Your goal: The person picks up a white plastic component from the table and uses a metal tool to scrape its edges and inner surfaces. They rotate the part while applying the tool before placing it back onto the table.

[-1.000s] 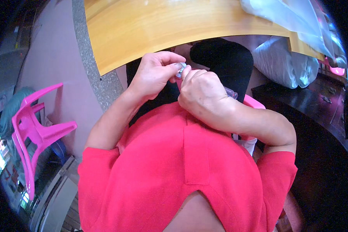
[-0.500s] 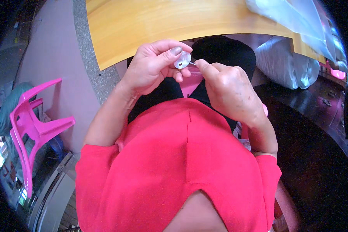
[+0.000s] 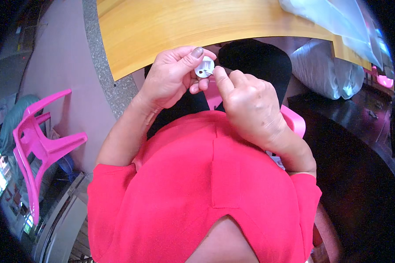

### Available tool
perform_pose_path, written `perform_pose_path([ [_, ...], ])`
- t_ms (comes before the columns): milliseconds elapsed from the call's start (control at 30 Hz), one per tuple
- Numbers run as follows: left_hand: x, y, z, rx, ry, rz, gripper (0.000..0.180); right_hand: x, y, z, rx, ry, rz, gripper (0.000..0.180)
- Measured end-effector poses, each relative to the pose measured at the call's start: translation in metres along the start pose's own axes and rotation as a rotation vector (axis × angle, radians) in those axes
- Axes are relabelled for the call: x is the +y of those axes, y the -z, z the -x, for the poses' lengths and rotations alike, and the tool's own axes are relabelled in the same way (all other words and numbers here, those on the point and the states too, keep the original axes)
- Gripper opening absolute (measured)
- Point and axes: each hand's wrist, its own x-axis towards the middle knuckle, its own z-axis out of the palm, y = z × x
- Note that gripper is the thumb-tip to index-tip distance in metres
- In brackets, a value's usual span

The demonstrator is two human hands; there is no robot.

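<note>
Between the thumb and fingers of my left hand is a small round white plastic piece. It has a dark slot and a raised part on its face. My right hand is closed close beside it, the index finger pointing at the piece's right edge. A thin metal-looking tip shows between that finger and the white piece; the rest of what the right hand holds is hidden in the fingers. Both hands are above my lap, just short of the table edge.
A yellow wooden table lies ahead, with clear plastic sheeting at its right. A filled translucent bag sits under the table on the right. At left, a pink plastic chair stands near a pale wall.
The white piece has turned in my left fingers, showing a raised part. My right hand has shifted slightly left, its index finger now extended against the piece's edge.
</note>
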Motion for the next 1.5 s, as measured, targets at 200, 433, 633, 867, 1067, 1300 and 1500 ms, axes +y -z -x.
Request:
perform_pose_path([
  [200,0.002,-0.001,0.001,0.022,0.006,0.023,0.032,-0.003,-0.001,0.001,-0.027,-0.028,0.084,0.035],
  [433,0.001,-0.001,0.000,0.031,0.023,0.004,0.030,-0.002,-0.006,-0.001,0.072,0.018,0.133,0.020],
  [633,0.000,-0.001,0.000,0.031,0.032,0.008,0.029,-0.003,-0.004,0.000,-0.005,0.063,0.221,0.034],
  [867,-0.003,-0.002,0.001,0.059,0.040,-0.056,0.033,-0.006,-0.008,-0.001,0.046,0.160,0.431,0.032],
  [1067,-0.001,0.000,0.002,0.054,-0.008,-0.029,0.030,0.000,-0.008,-0.004,-0.001,0.137,0.286,0.032],
  [1300,0.007,0.004,0.004,-0.024,-0.092,0.029,0.033,0.005,0.008,-0.005,0.025,0.073,-0.028,0.008],
  [1500,0.006,0.006,0.004,-0.096,-0.135,0.010,0.031,0.003,0.010,-0.007,0.008,0.051,-0.068,0.010],
])
